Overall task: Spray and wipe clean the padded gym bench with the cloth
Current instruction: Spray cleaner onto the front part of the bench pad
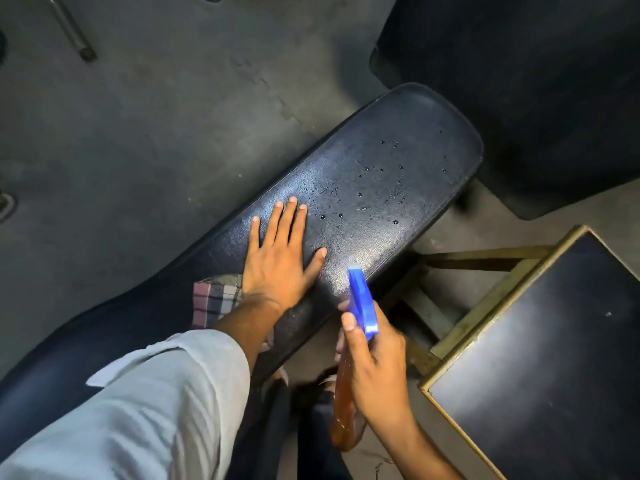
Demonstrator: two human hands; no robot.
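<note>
At the bottom left of the frame a pale grey rolled-up sleeve [145,403] covers the left forearm, which reaches up and right toward the middle of the picture. Lower right of centre, the right hand [372,362] is wrapped around the neck of a spray bottle with an amber-brown body and a bright blue plastic trigger head [362,306]; the forefinger lies along the left side of the head, and the nozzle points up the frame toward the pad. The bottle's brown body hangs below the hand, over the floor between the bench and a dark-topped square platform with a brass-coloured metal edge [485,306] at the lower right.

Just left of the bottle, the left hand [282,258] lies flat and spread, palm down, on the long black textured vinyl pad of the gym bench [377,157], gripping nothing. Under its wrist and heel a checked pink-and-grey cloth [216,299] rests on the pad, partly hidden by the forearm. The bench runs diagonally from the lower left to the upper right of the frame, and scattered droplets [381,188] bead on its surface beyond the fingertips, toward the rounded far end.

Farther off, grey concrete floor [156,116] fills the upper left, and a large black mat [536,81] lies in the upper right corner.
</note>
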